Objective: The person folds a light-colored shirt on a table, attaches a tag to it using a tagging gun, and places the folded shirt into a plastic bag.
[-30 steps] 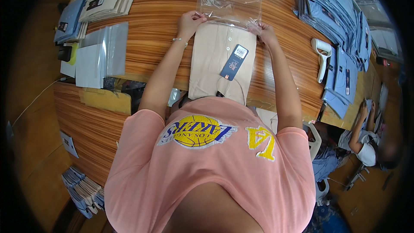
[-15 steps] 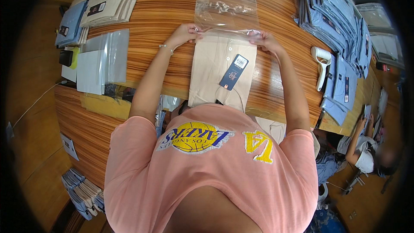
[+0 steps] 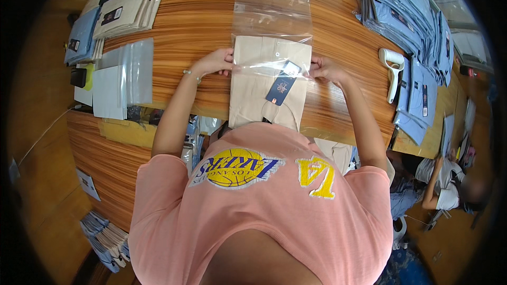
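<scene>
A folded beige shirt (image 3: 248, 92) with a dark hang tag (image 3: 280, 88) lies on the table in front of me. Its far part is inside a clear plastic bag (image 3: 272, 16), whose mouth crosses the shirt at about the tag's top. At the left edge of that mouth, my left hand (image 3: 215, 62) pinches the plastic. My right hand (image 3: 326, 69) grips the opposite edge, fingers closed. Beyond the shirt, the rest of the bag lies flat on the wood. The shirt's near end reaches the table edge by my body.
Beige shirts (image 3: 129, 10) are stacked at the far left, near clear bags and white sheets (image 3: 109, 87). Bagged blue shirts (image 3: 396, 13) pile up at the right, beside a white lint roller (image 3: 392, 71). Another person (image 3: 446, 184) sits at the lower right.
Both hands have drawn the bag's mouth toward me, over the shirt's far part. The plastic now overlaps the top of the tag.
</scene>
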Demonstrator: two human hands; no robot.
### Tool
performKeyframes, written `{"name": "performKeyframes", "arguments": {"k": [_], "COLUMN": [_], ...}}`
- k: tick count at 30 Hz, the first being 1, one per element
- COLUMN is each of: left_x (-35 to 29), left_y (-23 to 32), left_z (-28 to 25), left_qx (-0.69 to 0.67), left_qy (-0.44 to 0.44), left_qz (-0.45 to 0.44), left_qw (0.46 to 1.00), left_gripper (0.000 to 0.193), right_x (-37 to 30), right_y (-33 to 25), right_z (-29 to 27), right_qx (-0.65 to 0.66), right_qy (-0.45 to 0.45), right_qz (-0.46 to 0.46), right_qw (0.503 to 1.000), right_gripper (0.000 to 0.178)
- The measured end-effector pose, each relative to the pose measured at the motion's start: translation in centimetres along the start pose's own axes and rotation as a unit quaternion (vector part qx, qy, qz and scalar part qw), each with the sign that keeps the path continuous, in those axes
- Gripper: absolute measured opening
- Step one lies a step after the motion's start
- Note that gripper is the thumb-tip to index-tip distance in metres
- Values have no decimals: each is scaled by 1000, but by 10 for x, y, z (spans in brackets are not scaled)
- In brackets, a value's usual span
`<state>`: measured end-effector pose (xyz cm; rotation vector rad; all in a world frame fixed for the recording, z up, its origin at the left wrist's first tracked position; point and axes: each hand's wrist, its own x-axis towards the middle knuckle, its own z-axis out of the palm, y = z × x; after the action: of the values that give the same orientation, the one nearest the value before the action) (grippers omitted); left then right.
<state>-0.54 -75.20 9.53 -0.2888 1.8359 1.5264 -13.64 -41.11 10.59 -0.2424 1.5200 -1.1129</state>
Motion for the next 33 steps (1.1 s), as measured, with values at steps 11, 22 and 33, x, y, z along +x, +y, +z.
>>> {"name": "performKeyframes", "arguments": {"k": [11, 22, 33], "left_x": [-65, -86, -92], "left_y": [-60, -82, -78], "left_z": [81, 108, 98], "left_qx": [-73, -85, -76], "left_qy": [19, 133, 132], "left_qz": [8, 8, -7], "left_qw": [997, 987, 988], "left_gripper": [35, 18, 22], "right_x": [-49, -64, -51], "right_y": [99, 120, 117], "right_z": [82, 113, 119], "right_qx": [51, 77, 108], "right_qy": [87, 196, 172], "right_qz": [-45, -63, -60], "right_qw": [994, 975, 977], "right_gripper": [21, 15, 12]}}
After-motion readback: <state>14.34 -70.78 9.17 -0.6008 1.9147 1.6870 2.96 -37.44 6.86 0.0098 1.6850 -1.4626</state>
